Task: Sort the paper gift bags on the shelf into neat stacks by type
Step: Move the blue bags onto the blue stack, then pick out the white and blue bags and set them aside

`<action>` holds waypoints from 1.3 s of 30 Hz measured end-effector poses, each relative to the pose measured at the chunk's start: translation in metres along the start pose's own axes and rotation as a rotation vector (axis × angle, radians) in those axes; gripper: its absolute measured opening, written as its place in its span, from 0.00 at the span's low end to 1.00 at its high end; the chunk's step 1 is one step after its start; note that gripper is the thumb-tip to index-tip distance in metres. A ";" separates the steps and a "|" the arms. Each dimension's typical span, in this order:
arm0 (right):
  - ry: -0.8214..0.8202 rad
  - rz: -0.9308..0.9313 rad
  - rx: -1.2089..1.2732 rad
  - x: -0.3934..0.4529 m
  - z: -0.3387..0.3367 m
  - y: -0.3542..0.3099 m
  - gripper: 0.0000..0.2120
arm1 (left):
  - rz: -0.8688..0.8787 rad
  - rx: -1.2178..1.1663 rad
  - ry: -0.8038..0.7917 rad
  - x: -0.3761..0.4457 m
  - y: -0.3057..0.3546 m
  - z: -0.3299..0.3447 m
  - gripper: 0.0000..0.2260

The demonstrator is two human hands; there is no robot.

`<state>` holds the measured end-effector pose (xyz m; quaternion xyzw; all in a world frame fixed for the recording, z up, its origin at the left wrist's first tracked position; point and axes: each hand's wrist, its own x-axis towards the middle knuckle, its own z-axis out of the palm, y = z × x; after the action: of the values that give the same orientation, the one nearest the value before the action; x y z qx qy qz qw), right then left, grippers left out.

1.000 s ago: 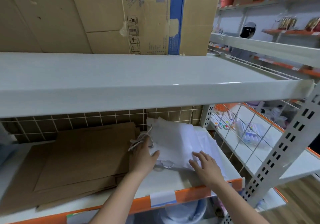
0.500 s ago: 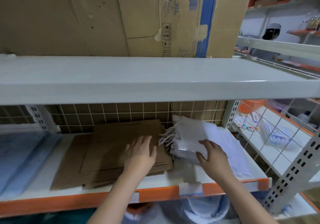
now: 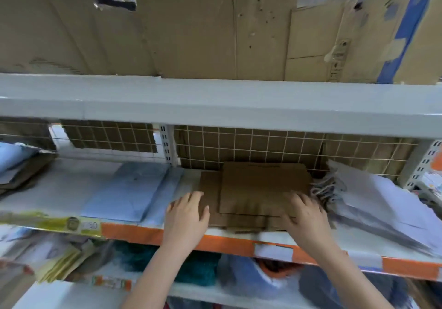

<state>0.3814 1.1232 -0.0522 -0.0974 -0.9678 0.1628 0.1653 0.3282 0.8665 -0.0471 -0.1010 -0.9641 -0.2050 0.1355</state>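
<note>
A stack of flat brown paper bags lies in the middle of the shelf. My left hand rests flat on the stack's left front corner, fingers spread. On the right front part of the same stack lies my right hand, fingers spread as well. Just right of the brown stack sits a pile of white paper bags with cord handles pointing toward the brown bags. Light blue bags lie flat to the left.
A white upper shelf board hangs low over the work area, with flattened cardboard boxes on top. A wire grid backs the shelf. More brown and blue items sit far left. Mixed goods fill the lower shelf.
My view has swung left. My right hand has left the white bags and come onto the brown stack. The left hand has slid to the stack's left front corner.
</note>
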 end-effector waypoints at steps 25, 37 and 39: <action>-0.277 -0.243 0.138 -0.019 0.159 -0.333 0.21 | -0.380 0.210 0.151 -0.078 -0.353 -0.156 0.09; -0.347 -0.292 0.151 0.036 0.254 -0.469 0.21 | -0.500 0.247 0.136 -0.024 -0.493 -0.194 0.12; -0.354 -0.312 0.145 0.045 0.264 -0.492 0.21 | -0.514 0.243 0.156 -0.014 -0.514 -0.199 0.12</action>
<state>0.1804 0.6034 -0.1037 0.0955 -0.9708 0.2190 0.0230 0.2567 0.3196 -0.0653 0.1795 -0.9622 -0.1229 0.1641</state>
